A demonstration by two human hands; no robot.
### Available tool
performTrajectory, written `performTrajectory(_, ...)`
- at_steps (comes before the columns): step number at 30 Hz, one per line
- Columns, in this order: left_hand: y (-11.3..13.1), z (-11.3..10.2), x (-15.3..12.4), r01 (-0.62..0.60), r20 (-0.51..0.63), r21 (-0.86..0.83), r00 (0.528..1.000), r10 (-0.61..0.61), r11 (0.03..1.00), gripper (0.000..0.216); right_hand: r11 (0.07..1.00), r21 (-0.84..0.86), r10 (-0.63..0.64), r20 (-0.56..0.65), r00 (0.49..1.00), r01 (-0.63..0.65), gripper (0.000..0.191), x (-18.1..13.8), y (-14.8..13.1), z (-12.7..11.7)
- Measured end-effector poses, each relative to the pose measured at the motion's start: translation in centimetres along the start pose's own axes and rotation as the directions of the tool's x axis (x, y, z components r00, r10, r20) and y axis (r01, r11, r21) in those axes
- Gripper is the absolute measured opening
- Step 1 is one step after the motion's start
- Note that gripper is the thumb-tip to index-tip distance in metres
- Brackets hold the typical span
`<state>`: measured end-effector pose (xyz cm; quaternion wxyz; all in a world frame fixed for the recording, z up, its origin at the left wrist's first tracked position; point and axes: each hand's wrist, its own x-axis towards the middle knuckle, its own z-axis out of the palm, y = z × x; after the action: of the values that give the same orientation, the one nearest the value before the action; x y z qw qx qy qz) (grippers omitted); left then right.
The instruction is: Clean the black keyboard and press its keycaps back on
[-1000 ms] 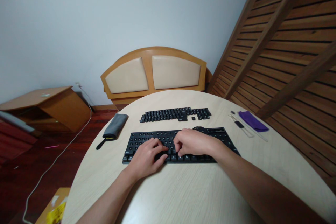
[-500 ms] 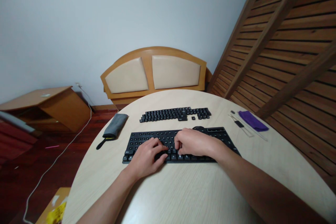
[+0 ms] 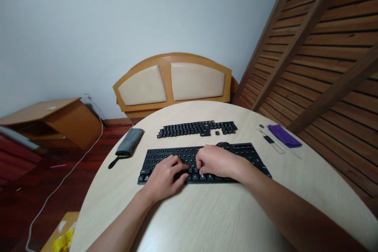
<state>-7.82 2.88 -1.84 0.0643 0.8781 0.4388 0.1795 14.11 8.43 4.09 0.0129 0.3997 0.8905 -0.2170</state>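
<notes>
A black keyboard [image 3: 173,152] lies across the table in front of me, with most of its keycaps off and a row of caps still on along its near edge. My left hand [image 3: 167,175] rests over its left half, fingers apart and fingertips touching the board. Over the middle, my right hand [image 3: 217,159] is curled, thumb and fingers drawn together against the keys. Whatever its fingertips hold is hidden. Beyond the board, loose black keycaps [image 3: 183,128] lie in rows, with a single keycap [image 3: 217,133] set apart on their right.
A grey pouch [image 3: 130,141] with a black loop lies at the left of the round table [image 3: 206,216]. On the right are a purple cloth [image 3: 284,136] and a wire keycap puller [image 3: 268,139]. A headboard [image 3: 173,57] and a slatted wooden screen [image 3: 325,55] stand behind.
My right hand has shifted very slightly, its fingertips lifting a touch at the keys. The left hand and the other things stay put.
</notes>
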Motion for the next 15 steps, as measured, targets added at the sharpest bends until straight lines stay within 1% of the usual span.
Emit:
performTrajectory(4, -0.02, 0.00, -0.04, 0.000, -0.007, 0.000, 1.000, 0.000, 1.000, 0.021, 1.000, 0.018, 0.009, 0.013, 1.000, -0.010, 0.015, -0.30, 0.34, -0.48)
performTrajectory(9, 0.02, 0.00, -0.10, -0.007, -0.014, -0.004, 1.000, 0.007, 1.000, 0.020, 0.999, 0.053, -0.009, 0.010, 1.000, 0.009, 0.014, -0.44, 0.84, -0.90)
performTrajectory(15, 0.02, -0.01, -0.06, -0.006, -0.014, -0.003, 1.000, 0.006, 1.000, 0.020, 0.997, 0.074, 0.007, 0.035, 0.999, -0.010, 0.009, -0.44, 0.36, -0.88)
